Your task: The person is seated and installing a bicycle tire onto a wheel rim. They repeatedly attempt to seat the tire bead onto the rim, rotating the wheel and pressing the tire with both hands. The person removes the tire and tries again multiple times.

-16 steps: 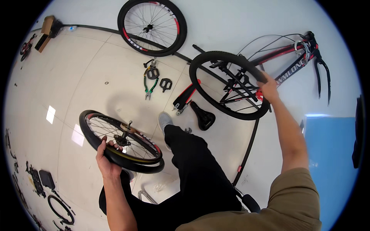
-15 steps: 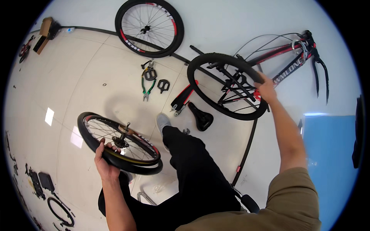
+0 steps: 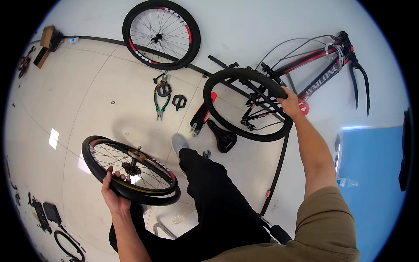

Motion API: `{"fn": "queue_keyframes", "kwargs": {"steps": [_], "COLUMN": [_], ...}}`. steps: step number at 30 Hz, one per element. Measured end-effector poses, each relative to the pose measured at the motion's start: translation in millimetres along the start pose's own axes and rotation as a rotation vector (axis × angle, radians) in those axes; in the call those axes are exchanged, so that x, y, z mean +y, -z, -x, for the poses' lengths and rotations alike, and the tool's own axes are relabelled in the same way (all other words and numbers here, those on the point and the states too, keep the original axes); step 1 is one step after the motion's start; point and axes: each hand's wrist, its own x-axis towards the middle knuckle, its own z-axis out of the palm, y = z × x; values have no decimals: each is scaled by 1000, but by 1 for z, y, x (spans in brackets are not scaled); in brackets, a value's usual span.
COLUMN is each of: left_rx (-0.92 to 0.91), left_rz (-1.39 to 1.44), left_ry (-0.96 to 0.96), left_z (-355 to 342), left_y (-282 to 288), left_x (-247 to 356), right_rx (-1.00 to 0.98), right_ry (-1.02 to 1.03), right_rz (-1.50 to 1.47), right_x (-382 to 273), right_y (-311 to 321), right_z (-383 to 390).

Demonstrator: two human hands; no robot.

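Observation:
My left hand point(image 3: 115, 192) is closed around the near edge of a spoked bicycle wheel point(image 3: 131, 169), which tilts above the floor and has a sprocket cluster at its hub. A smooth black ring point(image 3: 150, 201) hangs partly off its rim; whether tube or tyre I cannot tell. With the arm stretched out, my right hand point(image 3: 290, 105) grips the right side of a knobbly bicycle tyre point(image 3: 257, 136), bare of rim and spokes. Through the tyre's opening the rear of a black and red bicycle frame point(image 3: 321, 83) shows. The red chainring point(image 3: 303, 106) lies just right of the tyre.
Another bicycle wheel point(image 3: 161, 35) lies at the far side. Pliers point(image 3: 162, 102), a pedal point(image 3: 179, 102), a red and black mudguard-like piece point(image 3: 200, 115) and a saddle point(image 3: 222, 136) lie near my shoe point(image 3: 180, 143). More parts point(image 3: 41, 212) lie at left; a blue panel point(image 3: 371, 161) stands right.
The tyre in my right hand has shifted left and slightly nearer, uncovering the chainring. My left hand keeps its grip on the wheel. The whole view has shifted a little.

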Motion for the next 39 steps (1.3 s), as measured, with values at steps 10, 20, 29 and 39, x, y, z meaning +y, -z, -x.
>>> {"fn": "queue_keyframes", "kwargs": {"steps": [10, 20, 29, 39], "left_rx": [-8, -80, -170, -285], "left_rz": [46, 143, 224, -114], "left_ry": [-2, 42, -4, -98], "left_z": [-3, -3, -13, 3], "left_y": [10, -3, 4, -18], "left_x": [-2, -4, -20, -27], "right_rx": [49, 168, -888, -616], "right_ry": [-89, 215, 101, 230], "right_rz": [254, 141, -721, -528], "right_x": [20, -49, -341, -397], "right_y": [-14, -29, -157, -226], "right_z": [-27, 18, 217, 276]}}
